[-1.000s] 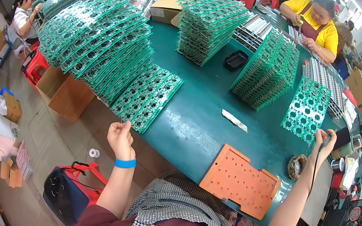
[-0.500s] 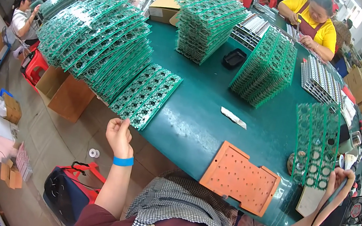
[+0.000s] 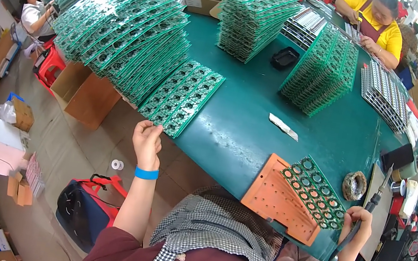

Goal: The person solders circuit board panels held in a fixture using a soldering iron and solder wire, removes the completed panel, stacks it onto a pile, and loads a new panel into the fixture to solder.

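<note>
My right hand point(image 3: 357, 226) is closed around a soldering iron point(image 3: 373, 203), whose tip points up and away and whose cable hangs below. The same hand's fingers meet the corner of a green circuit board panel point(image 3: 315, 191) with rows of round openings. That panel is tilted over the right part of an orange fixture plate point(image 3: 277, 201) dotted with small holes. My left hand point(image 3: 147, 142), with a blue wristband, pinches the near edge of another circuit board panel point(image 3: 184, 98). This one lies at the table edge, beside a large leaning stack of panels point(image 3: 120, 31).
More panel stacks point(image 3: 256, 19) point(image 3: 322, 72) stand on the green table point(image 3: 233, 118), with a black tray point(image 3: 285, 58) between them. A white strip point(image 3: 283, 127) lies nearer. At right are a round tin point(image 3: 354, 186) and a solder spool point(image 3: 399, 188). A co-worker point(image 3: 375, 26) in yellow works across the table.
My right hand has brought its panel from the table's right side leftward and down over the orange plate, keeping the soldering iron. My left hand stays at the other panel's edge. The view has shifted slightly.
</note>
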`<state>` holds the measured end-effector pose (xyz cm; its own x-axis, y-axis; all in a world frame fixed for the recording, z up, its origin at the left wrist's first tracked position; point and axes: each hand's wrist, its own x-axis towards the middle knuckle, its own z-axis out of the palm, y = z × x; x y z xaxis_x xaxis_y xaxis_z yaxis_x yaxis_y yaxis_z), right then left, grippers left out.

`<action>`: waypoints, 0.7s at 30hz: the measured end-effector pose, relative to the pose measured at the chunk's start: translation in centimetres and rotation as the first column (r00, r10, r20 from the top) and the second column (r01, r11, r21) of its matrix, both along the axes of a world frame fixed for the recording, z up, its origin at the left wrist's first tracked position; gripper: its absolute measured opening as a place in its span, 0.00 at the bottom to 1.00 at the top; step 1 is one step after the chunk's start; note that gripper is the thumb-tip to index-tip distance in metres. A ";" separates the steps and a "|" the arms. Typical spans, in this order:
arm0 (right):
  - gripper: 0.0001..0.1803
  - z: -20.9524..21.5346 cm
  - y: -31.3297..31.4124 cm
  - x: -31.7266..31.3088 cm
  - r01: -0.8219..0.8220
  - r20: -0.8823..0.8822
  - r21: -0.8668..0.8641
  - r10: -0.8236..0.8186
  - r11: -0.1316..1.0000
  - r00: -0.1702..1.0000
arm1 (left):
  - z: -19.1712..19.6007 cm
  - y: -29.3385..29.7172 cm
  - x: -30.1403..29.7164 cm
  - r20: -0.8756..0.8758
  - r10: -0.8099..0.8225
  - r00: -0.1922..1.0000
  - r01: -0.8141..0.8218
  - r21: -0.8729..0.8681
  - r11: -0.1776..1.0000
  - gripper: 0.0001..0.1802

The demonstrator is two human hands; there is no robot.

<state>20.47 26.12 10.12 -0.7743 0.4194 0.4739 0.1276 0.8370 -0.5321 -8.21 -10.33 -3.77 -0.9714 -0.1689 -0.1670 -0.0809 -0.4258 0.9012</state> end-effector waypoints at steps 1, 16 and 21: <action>0.13 -0.2 0.0 0.1 0.005 0.002 0.000 -0.005 1.000 1.000 | -0.1 0.1 -0.2 0.006 -0.017 1.000 0.017 0.010 1.000 0.15; 0.15 -1.8 -1.0 0.4 -0.234 0.068 0.541 0.236 0.808 0.969 | 1.5 1.7 3.0 -0.116 -0.046 0.992 0.022 -0.196 0.980 0.14; 0.11 -4.0 -4.8 2.9 -0.285 0.171 0.466 0.231 0.837 0.958 | 3.4 4.8 6.7 -0.235 -0.395 0.888 0.215 -0.547 0.809 0.17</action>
